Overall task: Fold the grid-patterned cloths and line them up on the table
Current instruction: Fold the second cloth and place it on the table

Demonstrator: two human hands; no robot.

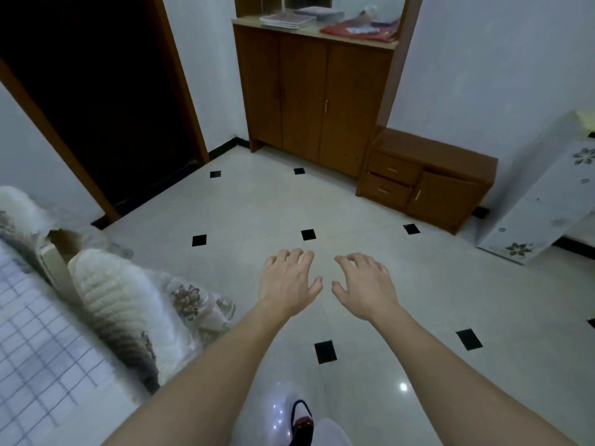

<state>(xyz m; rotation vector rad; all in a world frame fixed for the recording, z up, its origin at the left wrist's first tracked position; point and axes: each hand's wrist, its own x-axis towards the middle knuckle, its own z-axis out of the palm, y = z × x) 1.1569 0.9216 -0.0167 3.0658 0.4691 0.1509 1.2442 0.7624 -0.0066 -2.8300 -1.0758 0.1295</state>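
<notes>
Grip empty on both sides: left hand [289,283] and right hand [367,284] are held out palms down, fingers loosely spread, pinching nothing. The grid-patterned cloth [38,342] lies flat and unfolded. Both hands hover over the tiled floor [257,207], well right of the cloth. A fluffy white blanket [122,294] sits just beside the cloth, between it and them. Hands look readied for a reach. No counter is visible.

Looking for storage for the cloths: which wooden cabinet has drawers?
The low cabinet, right of the tall cabinet: it has two stacked drawers beside a door, while the tall one shows only doors.
</notes>
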